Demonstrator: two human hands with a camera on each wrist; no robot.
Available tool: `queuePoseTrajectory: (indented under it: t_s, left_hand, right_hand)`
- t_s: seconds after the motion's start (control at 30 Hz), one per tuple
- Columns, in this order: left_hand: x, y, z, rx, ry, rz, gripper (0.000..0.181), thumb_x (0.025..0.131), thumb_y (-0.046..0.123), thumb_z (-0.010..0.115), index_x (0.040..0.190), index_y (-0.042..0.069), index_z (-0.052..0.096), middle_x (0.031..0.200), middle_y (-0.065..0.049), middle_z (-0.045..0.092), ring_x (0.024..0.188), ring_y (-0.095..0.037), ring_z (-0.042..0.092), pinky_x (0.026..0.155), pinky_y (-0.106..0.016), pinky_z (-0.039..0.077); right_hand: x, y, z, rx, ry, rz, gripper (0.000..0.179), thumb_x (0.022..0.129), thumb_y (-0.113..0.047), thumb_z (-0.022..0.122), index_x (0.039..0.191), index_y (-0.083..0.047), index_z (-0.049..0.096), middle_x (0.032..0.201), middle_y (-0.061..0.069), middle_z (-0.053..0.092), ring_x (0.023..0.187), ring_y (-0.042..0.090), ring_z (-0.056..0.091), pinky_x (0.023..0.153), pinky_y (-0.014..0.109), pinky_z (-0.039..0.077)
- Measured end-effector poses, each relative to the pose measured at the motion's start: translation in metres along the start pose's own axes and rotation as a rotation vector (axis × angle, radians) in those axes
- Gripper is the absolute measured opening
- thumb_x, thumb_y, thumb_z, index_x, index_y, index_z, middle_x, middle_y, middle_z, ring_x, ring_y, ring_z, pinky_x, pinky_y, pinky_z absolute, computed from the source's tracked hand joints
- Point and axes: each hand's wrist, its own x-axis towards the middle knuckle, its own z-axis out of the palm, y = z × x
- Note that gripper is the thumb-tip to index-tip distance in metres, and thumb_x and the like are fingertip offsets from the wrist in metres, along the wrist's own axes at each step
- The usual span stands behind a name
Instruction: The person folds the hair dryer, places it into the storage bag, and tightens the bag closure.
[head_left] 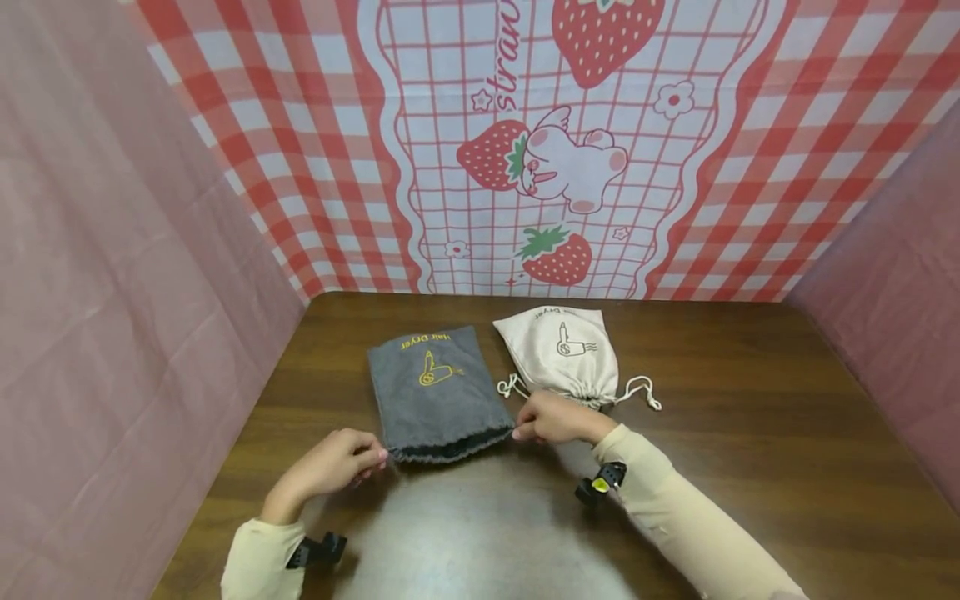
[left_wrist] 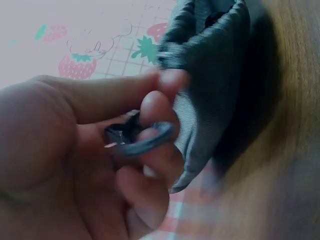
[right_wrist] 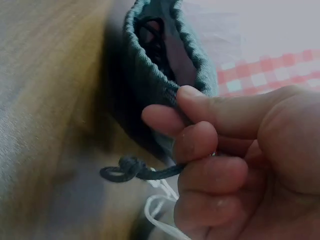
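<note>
A grey drawstring bag [head_left: 438,400] with a yellow hair dryer print lies on the table, its gathered mouth partly open toward me. My left hand [head_left: 341,462] pinches the left corner of that mouth; a dark drawstring [left_wrist: 145,142] loops through its fingers. At the right corner, my right hand [head_left: 551,418] pinches the rim between thumb and forefinger. A knotted drawstring end [right_wrist: 131,169] sticks out from its curled fingers. Inside the bag, a dark cord [right_wrist: 155,42] shows; whatever else lies deeper is hidden.
A cream drawstring bag [head_left: 562,354] with a black hair dryer print lies right of the grey one, its mouth cinched and its white cord [head_left: 641,390] trailing. Beneath both is a brown wooden table [head_left: 750,467]. A strawberry-patterned cloth [head_left: 525,167] hangs behind, with pink cloth at both sides.
</note>
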Motion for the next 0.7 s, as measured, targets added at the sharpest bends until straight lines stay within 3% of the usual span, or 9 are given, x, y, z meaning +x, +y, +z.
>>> queuePoseTrajectory:
  t_s: [0.17, 0.3, 0.4, 0.53, 0.7]
  left_hand:
    - [0.008, -0.003, -0.001, -0.112, 0.129, 0.019, 0.025, 0.098, 0.018, 0.056, 0.085, 0.0, 0.067, 0.078, -0.008, 0.066, 0.07, -0.004, 0.054, 0.064, -0.022, 0.046]
    - [0.014, -0.001, -0.001, -0.229, 0.232, 0.014, 0.025, 0.098, 0.015, 0.056, 0.086, -0.004, 0.066, 0.083, -0.014, 0.067, 0.073, -0.004, 0.055, 0.069, -0.022, 0.047]
    - [0.019, 0.003, -0.003, -0.335, 0.325, 0.0, 0.024, 0.098, 0.01, 0.055, 0.087, -0.008, 0.066, 0.081, -0.008, 0.066, 0.074, -0.003, 0.055, 0.071, -0.022, 0.047]
    - [0.025, 0.008, -0.006, -0.507, 0.443, -0.026, 0.024, 0.098, 0.007, 0.052, 0.089, -0.013, 0.064, 0.075, 0.007, 0.064, 0.074, -0.002, 0.056, 0.073, -0.023, 0.048]
    - [0.031, 0.007, -0.006, -0.72, 0.547, -0.05, 0.027, 0.098, 0.005, 0.052, 0.077, 0.008, 0.068, 0.072, 0.011, 0.064, 0.073, -0.004, 0.06, 0.072, -0.021, 0.05]
  right_hand:
    - [-0.004, 0.002, -0.008, 0.06, 0.09, -0.035, 0.022, 0.092, -0.013, 0.062, 0.075, -0.001, 0.069, 0.058, 0.002, 0.058, 0.055, -0.003, 0.046, 0.057, 0.018, 0.041]
    - [-0.006, 0.002, -0.013, 0.137, 0.197, -0.022, 0.022, 0.094, -0.013, 0.061, 0.077, -0.001, 0.069, 0.062, 0.007, 0.06, 0.057, -0.001, 0.046, 0.057, 0.019, 0.041]
    - [-0.008, 0.001, -0.018, 0.191, 0.289, 0.01, 0.021, 0.095, -0.013, 0.059, 0.079, -0.003, 0.068, 0.062, 0.003, 0.057, 0.057, 0.001, 0.046, 0.057, 0.02, 0.041]
    - [-0.012, -0.002, -0.026, 0.25, 0.378, 0.047, 0.021, 0.096, -0.012, 0.058, 0.08, -0.003, 0.068, 0.059, -0.004, 0.05, 0.054, 0.002, 0.043, 0.055, 0.02, 0.039]
    - [-0.014, 0.0, -0.031, 0.318, 0.459, 0.07, 0.022, 0.096, -0.011, 0.058, 0.08, 0.002, 0.067, 0.059, 0.0, 0.048, 0.053, 0.001, 0.041, 0.052, 0.02, 0.035]
